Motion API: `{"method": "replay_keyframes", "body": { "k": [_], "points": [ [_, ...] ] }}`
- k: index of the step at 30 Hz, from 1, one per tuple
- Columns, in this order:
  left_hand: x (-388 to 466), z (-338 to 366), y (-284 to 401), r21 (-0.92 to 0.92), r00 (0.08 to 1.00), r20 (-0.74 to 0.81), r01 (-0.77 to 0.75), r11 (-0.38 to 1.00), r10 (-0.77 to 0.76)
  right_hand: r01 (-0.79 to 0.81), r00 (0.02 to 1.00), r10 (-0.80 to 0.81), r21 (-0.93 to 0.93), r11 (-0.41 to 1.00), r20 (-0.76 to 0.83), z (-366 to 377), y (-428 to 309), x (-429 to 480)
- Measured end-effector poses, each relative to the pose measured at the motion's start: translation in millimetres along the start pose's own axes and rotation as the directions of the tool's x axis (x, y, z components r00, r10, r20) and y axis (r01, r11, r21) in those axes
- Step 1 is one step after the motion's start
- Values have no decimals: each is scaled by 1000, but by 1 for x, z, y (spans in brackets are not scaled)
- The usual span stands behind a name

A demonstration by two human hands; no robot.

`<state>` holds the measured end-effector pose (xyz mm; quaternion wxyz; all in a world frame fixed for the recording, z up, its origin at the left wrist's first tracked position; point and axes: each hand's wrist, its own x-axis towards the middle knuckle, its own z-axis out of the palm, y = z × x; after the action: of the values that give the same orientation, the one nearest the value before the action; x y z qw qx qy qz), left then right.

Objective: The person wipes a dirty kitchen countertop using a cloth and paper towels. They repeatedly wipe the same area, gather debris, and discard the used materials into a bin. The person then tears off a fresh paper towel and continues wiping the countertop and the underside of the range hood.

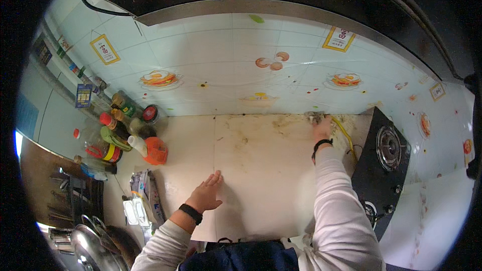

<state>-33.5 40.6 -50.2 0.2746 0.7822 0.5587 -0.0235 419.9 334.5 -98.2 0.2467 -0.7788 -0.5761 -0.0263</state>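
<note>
My right hand (322,129) reaches to the back of the beige countertop (263,192) and grips a small grey-brown wad (314,116) against the foot of the wall. It may be a cloth or a scouring pad; blur hides which. Brown grease stains (280,123) mark the counter to its left. Just right of the hand, a yellow gas hose (345,135) runs down toward the black gas stove (384,173). Palm down, my left hand (205,195) rests on the counter with its thumb spread, holding nothing.
Bottles and jars crowd the left back corner, among them an orange spray bottle (156,150) and an oil jug (96,149). A plastic packet (152,192) and a white wipes pack (135,212) lie nearer. A metal pot lid (92,246) is lower left. The range hood (241,5) overhangs.
</note>
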Motion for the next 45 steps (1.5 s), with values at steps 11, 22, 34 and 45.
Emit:
{"method": "replay_keyframes", "body": {
  "k": [11,22,34,45],
  "points": [
    [1,-6,13,45,1000,9,30,999,-30,389,894,-413,159,907,171,29,-91,-51],
    [-1,-5,12,51,1000,6,29,998,-30,357,923,-330,122,926,-198,66,31,24],
    [0,-12,17,55,997,46,59,997,-61,503,815,-418,-134,854,401,13,-91,-44],
    [1,-18,24,83,993,83,83,993,-89,429,825,-511,323,844,240,86,-123,-100]
  ]
}}
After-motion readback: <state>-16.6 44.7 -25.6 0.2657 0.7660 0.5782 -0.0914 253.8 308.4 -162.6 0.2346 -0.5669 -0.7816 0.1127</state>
